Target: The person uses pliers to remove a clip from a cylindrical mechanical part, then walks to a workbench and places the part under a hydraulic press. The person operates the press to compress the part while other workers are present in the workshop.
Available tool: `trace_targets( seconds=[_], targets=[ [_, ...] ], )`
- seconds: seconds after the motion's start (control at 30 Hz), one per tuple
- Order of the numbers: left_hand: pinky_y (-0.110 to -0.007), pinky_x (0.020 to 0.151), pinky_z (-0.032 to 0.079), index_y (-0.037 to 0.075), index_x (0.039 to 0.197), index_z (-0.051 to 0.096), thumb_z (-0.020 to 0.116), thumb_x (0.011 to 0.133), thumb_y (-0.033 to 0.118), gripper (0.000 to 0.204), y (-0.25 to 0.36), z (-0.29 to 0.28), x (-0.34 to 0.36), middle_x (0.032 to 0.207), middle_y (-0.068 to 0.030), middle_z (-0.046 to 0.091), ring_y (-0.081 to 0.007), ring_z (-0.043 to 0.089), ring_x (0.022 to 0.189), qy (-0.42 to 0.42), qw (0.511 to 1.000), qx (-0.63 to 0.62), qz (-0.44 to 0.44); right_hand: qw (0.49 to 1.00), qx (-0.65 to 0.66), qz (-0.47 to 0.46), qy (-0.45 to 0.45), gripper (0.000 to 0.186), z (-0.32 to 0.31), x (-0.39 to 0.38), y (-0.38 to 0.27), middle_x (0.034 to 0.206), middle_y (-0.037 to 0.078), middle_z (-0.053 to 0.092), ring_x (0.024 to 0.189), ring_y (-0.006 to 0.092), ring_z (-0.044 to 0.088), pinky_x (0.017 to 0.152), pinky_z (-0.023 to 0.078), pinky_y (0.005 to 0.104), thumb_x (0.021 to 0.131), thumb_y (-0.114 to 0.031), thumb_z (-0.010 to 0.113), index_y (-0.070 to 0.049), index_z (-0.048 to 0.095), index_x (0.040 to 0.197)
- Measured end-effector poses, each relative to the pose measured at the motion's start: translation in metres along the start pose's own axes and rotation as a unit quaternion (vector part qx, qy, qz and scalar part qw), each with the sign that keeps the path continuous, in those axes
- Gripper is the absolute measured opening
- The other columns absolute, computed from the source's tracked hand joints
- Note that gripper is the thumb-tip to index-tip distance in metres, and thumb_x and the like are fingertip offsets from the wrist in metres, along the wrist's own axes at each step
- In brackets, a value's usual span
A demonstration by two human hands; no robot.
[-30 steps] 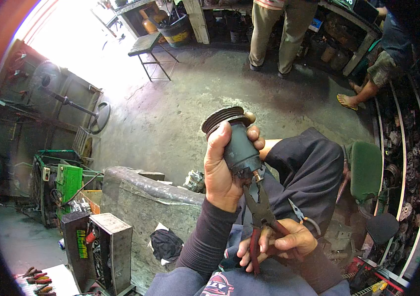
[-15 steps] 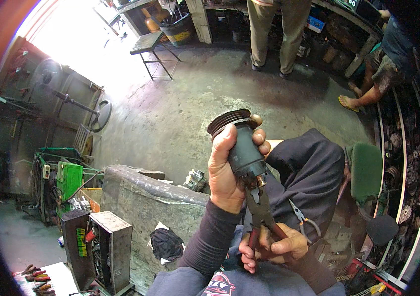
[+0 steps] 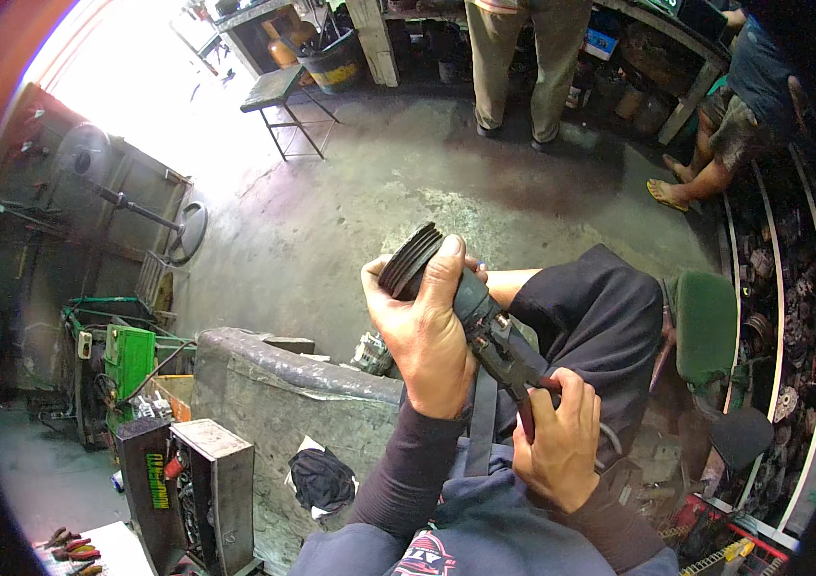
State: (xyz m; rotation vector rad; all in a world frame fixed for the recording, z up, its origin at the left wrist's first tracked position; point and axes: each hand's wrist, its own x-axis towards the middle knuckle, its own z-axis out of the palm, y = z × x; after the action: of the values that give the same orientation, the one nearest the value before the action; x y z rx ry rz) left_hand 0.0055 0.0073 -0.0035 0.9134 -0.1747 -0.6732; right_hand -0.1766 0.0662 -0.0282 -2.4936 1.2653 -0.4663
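The left hand is clamped around a dark grey cylindrical metal part with a black ribbed pulley wheel, its thumb lying across the body just behind the wheel. The right hand is closed on the handles of metal pliers with dark red grips; the two hands are apart, with the head of the pliers between them.

The part has a dull, smooth-looking barrel, partly hidden by the thumb, and several parallel grooves around the wheel's rim. Small uneven fittings stand at its other end.

It sits in front of the person, above the lap, tilted: its long axis slants from the wheel, up and left beside the left hand's fingers, down and right to the fitting end, which faces the right hand. The pliers' jaws meet that end; whether they grip anything cannot be told.
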Motion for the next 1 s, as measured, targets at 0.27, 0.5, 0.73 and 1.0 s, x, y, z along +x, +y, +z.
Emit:
trace_targets(
  seconds=[0.27, 0.5, 0.73, 1.0],
  targets=[
    [-0.032, 0.067, 0.060, -0.004, 0.115, 0.064, 0.073, 0.098, 0.030, 0.040, 0.008, -0.017, 0.017, 0.091, -0.0148, 0.069, -0.0239, 0.071, 0.075, -0.140, 0.965, -0.138, -0.173, 0.555, 0.715, 0.164, -0.393, 0.038, -0.033, -0.006, 0.025, 0.139, 0.016, 0.059, 0.121, 0.0235, 0.062, 0.106, 0.045, 0.0359, 0.102, -0.028, 0.066, 0.004, 0.064, 0.122],
    [-0.032, 0.074, 0.059, -0.007, 0.126, 0.059, 0.068, 0.101, 0.035, 0.050, 0.007, -0.015, 0.012, 0.098, -0.0163, 0.067, -0.0247, 0.068, 0.086, -0.202, 0.935, -0.214, -0.199, 0.296, 0.836, 0.163, -0.433, 0.038, -0.020, -0.002, 0.024, 0.141, 0.030, 0.055, 0.127, 0.0383, 0.062, 0.109, 0.048, 0.0486, 0.099, -0.028, 0.065, 0.004, 0.065, 0.120],
    [-0.033, 0.078, 0.057, -0.008, 0.132, 0.054, 0.067, 0.101, 0.040, 0.058, 0.009, -0.015, 0.011, 0.100, -0.0159, 0.064, -0.0258, 0.066, 0.089, -0.226, 0.915, -0.264, -0.205, 0.231, 0.861, 0.155, -0.425, 0.038, -0.015, -0.005, 0.018, 0.140, 0.036, 0.052, 0.125, 0.0456, 0.061, 0.104, 0.052, 0.0564, 0.098, -0.029, 0.067, 0.005, 0.066, 0.115],
    [-0.033, 0.079, 0.055, -0.011, 0.132, 0.053, 0.068, 0.100, 0.040, 0.062, 0.008, -0.011, 0.007, 0.099, -0.0165, 0.063, -0.0245, 0.063, 0.086, -0.229, 0.892, -0.316, -0.227, 0.194, 0.870, 0.167, -0.421, 0.036, -0.016, -0.002, 0.008, 0.127, 0.029, 0.057, 0.116, 0.0404, 0.063, 0.099, 0.054, 0.0553, 0.095, -0.032, 0.071, 0.003, 0.066, 0.105]
  ],
)
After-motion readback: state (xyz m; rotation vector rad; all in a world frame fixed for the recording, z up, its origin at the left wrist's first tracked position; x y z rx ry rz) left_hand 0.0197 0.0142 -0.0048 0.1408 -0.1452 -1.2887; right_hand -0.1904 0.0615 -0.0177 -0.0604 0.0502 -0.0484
